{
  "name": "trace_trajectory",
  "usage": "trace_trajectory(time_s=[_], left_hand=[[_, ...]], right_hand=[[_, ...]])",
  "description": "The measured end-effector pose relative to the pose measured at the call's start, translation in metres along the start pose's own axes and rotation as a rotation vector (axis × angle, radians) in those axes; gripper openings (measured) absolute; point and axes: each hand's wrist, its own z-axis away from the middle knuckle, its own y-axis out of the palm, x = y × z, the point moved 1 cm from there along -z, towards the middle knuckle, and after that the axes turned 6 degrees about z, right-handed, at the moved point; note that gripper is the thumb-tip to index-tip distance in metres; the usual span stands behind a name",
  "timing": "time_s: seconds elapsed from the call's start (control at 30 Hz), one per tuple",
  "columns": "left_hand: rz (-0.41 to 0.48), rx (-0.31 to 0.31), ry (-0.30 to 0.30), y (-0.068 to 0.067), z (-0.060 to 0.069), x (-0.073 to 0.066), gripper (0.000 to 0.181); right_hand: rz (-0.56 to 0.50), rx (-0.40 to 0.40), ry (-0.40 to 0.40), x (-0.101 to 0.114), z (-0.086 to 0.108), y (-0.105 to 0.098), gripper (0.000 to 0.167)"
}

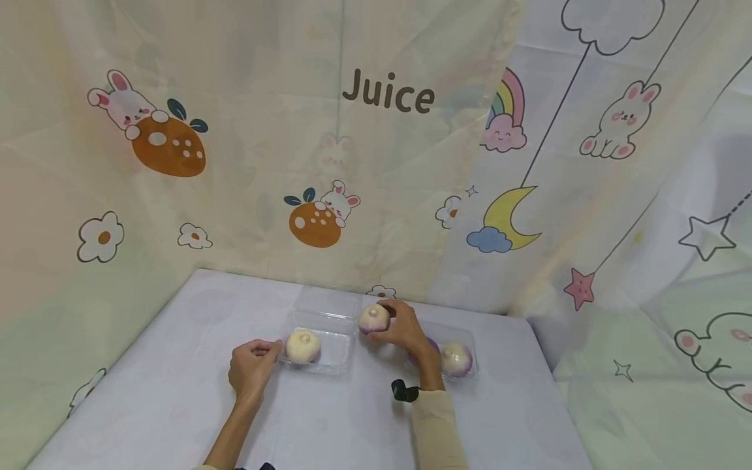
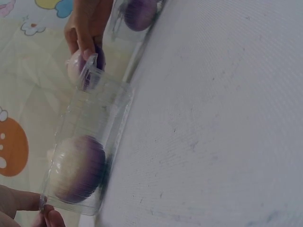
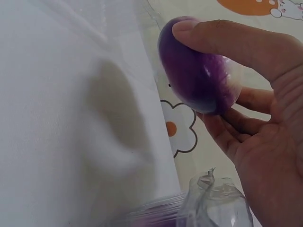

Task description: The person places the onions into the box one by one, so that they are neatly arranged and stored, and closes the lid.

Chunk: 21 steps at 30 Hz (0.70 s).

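Observation:
My right hand (image 1: 404,326) grips a round purple-and-cream turnip-like piece (image 1: 373,319) with a small nub, raised above the table. In the right wrist view, the thumb presses its purple side (image 3: 189,66) while the other fingers lie behind it. My left hand (image 1: 252,369) pinches the left edge of an open clear plastic box (image 1: 337,352). Inside that box, at its left end, sits a similar piece (image 1: 302,346), cream side up. In the left wrist view, the thumb and fingers (image 2: 28,201) meet at the box's rim.
To the right stands another clear plastic box (image 1: 474,352). It holds a cream-and-purple piece (image 1: 456,360) and a purple one (image 1: 433,344) partly hidden by my right wrist. A patterned curtain (image 1: 247,196) hangs behind the white table (image 1: 329,418).

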Motion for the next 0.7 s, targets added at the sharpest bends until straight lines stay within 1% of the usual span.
trace_trajectory(time_s=[0.23,0.5,0.7], left_hand=[[0.011,0.006,-0.006,-0.0008,-0.0004,0.0008,0.024],[0.016,0.009,-0.009,-0.001,-0.0018,0.0008,0.025],[0.011,0.005,-0.015,-0.0006,-0.0014,0.0006,0.025]], right_hand=[[-0.008,0.011,-0.017,0.0005,0.0019,-0.0006,0.075],[-0.055,0.031,-0.017,0.0018,0.0039,-0.0003,0.075],[-0.058,0.034,-0.04,0.0051,0.0048,-0.0002,0.076]])
